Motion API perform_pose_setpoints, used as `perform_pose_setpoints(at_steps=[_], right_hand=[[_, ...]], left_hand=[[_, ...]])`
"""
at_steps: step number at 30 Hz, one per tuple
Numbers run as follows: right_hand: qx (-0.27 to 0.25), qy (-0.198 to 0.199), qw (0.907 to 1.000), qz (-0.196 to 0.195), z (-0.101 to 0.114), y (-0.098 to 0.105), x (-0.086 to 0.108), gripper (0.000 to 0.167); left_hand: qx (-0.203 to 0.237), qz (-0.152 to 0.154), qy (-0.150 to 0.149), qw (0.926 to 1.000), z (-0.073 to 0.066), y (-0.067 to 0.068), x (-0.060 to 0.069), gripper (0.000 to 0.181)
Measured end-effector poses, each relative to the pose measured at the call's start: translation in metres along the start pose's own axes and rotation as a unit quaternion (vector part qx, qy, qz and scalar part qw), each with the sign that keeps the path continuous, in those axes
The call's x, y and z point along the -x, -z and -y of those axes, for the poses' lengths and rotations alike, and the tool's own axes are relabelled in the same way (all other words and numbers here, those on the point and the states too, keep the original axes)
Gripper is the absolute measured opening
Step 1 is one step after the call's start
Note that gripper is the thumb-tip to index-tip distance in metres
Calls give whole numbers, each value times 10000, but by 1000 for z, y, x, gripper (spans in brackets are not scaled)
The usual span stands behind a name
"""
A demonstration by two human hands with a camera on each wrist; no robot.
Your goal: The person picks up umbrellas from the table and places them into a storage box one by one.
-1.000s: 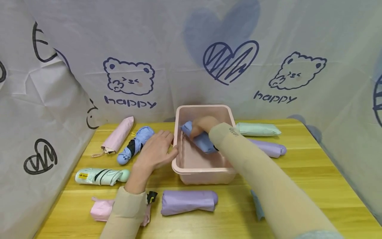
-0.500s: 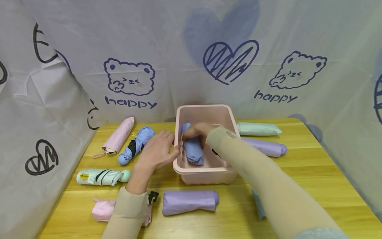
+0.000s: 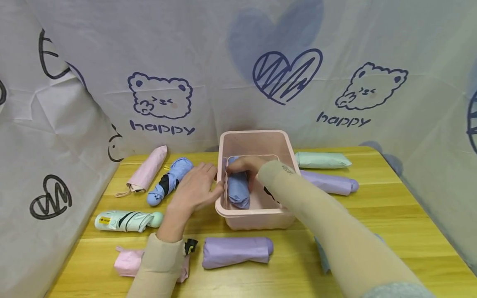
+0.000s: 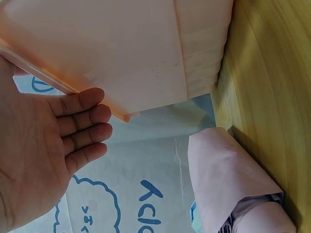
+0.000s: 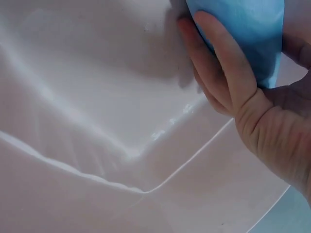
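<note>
My right hand point(image 3: 244, 165) is down inside the pink plastic bin point(image 3: 257, 212) and grips a folded blue umbrella point(image 3: 238, 191) that lies lengthwise along the bin's left wall. In the right wrist view, the fingers and thumb wrap round the blue umbrella point(image 5: 243, 34). A dark bit shows in the bin beside the right sleeve, mostly hidden. My left hand point(image 3: 196, 186) rests at the bin's left rim, palm toward its outer wall. The left wrist view shows its fingers point(image 4: 87, 124) loosely extended, touching the rim.
Left of the bin lie a pink umbrella point(image 3: 148, 169), a blue one point(image 3: 169, 182), a mint one point(image 3: 124, 220) and another pink umbrella point(image 3: 128, 261). A purple umbrella point(image 3: 236, 251) lies in front. On the right are mint point(image 3: 323, 160), purple point(image 3: 331, 183) and partly hidden blue umbrellas point(image 3: 322, 254).
The right hand has brought the blue umbrella from a slant in the bin to lie along the left wall, and lowered it slightly. The left hand has stayed at the rim.
</note>
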State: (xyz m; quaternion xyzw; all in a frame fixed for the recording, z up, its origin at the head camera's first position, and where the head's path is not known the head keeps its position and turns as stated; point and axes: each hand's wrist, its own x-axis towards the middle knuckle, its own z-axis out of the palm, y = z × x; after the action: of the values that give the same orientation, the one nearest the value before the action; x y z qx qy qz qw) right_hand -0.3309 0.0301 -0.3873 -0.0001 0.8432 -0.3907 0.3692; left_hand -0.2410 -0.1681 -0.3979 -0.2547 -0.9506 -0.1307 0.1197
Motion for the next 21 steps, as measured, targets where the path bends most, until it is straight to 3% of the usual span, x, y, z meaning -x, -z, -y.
perform_pose_setpoints(at_steps=[7, 10, 16, 21], right_hand=[[446, -246, 9965, 662, 10, 4, -15, 34], [602, -228, 9959, 635, 13, 4, -13, 32], [1140, -138, 9924, 438, 17, 3, -11, 51], [1665, 4, 9853, 371, 18, 8, -6, 56]], left_hand=[[74, 9, 50, 10000, -1, 1, 1, 38], [92, -29, 35, 9999, -2, 2, 1, 36], [87, -63, 3, 9999, -1, 1, 1, 36], [108, -68, 41, 9999, -1, 0, 1, 37]])
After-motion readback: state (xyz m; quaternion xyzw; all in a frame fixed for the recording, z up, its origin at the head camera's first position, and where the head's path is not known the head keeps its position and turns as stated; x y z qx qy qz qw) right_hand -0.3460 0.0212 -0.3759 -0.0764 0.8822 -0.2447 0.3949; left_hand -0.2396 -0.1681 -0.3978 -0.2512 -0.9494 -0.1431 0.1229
